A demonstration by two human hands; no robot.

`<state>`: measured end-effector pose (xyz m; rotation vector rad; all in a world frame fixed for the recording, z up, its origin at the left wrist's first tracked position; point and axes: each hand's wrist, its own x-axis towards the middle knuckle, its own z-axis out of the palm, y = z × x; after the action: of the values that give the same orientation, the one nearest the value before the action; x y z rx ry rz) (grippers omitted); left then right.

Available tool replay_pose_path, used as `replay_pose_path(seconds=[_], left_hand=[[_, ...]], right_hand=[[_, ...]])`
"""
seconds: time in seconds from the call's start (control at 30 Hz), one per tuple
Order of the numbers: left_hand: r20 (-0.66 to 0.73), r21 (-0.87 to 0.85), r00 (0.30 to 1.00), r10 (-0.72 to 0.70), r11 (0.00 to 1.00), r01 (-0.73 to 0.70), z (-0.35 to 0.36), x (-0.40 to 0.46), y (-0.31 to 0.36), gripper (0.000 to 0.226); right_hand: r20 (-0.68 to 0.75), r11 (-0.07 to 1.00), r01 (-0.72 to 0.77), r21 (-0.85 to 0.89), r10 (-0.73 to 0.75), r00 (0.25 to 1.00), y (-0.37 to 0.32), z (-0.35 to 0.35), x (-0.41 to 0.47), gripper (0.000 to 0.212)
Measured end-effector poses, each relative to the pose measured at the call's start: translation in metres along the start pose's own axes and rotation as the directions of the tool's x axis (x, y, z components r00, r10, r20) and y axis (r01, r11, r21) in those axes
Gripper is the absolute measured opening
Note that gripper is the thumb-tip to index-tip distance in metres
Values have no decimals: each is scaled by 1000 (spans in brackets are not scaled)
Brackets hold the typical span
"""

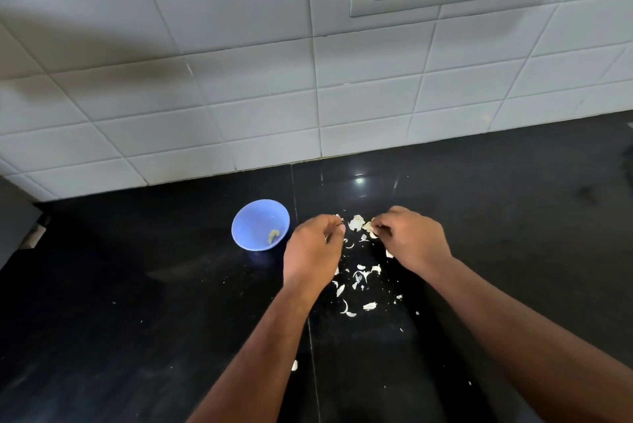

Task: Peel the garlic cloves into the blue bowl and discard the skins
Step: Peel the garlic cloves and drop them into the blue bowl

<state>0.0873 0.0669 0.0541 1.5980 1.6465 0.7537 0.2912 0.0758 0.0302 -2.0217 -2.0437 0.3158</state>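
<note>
One peeled pale garlic clove point(273, 235) sits in the small round blue plastic bowl point(247, 238) on black counter point(137, 320), left hand point(313, 251) pinching a skin scrap, right hand point(412, 241) pinching garlic pieces point(359, 224), white papery skins point(359, 277) scattered between wrists

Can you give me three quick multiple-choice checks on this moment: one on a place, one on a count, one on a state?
1. Where does the blue bowl sit relative to the hands?
A. To their left
B. To their right
C. Between them

2. How many peeled garlic pieces show in the bowl?
A. None
B. One
C. Five

3. What is the state of the garlic skins?
A. Bagged up
B. Piled in the bowl
C. Scattered on the black counter

Answers: 1 A, the bowl lies left of the left hand and the right hand. 2 B, a single pale piece lies inside. 3 C, white flakes lie loose between and below the hands.
</note>
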Motion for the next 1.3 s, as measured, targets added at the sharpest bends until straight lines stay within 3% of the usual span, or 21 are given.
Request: replay_pose_path(seconds=[0.13,0.27,0.37,0.4,0.47,0.53,0.57,0.77,0.83,0.9,0.97,1.1,1.2,1.3], left_hand=[[0,-19,998,-68,997,68,8,2,2,17],[-17,-59,995,-95,994,94,15,3,4,9],[-28,-103,992,-124,987,120,22,3,8,12],[-28,-122,990,-136,984,132,26,3,11,12],[5,-195,986,-165,967,163,35,4,16,9],[98,-331,971,-216,914,237,43,4,22,12],[162,-406,954,-252,864,297,47,5,27,14],[350,-633,861,-369,584,508,58,10,37,7],[374,-656,851,-369,544,524,59,11,37,7],[368,-684,856,-363,518,514,60,13,37,12],[331,-683,869,-368,542,490,61,14,35,14],[247,-464,930,-273,809,361,63,11,31,11],[220,-315,956,-194,914,258,64,7,30,17],[159,-312,975,-157,929,200,64,4,31,15]], right_hand=[[128,996,54,-67,-46,991,8,9,15,18],[175,1000,2,26,-7,985,13,12,22,15],[136,963,-88,256,54,989,22,11,23,11],[133,910,-129,394,83,988,25,9,23,10],[196,696,-233,679,135,971,24,2,20,13],[248,493,-272,826,115,962,19,-5,15,16],[241,468,-255,846,91,966,18,-8,13,17],[203,646,-134,752,-34,979,18,-25,5,32],[208,631,-141,763,-33,978,20,-28,4,33],[226,516,-194,834,2,974,20,-32,4,30],[261,384,-255,888,36,965,20,-35,4,23],[285,265,-296,918,78,955,23,-34,4,13],[253,239,-278,931,128,959,22,-32,5,13],[218,293,-258,921,163,962,19,-31,4,12]])
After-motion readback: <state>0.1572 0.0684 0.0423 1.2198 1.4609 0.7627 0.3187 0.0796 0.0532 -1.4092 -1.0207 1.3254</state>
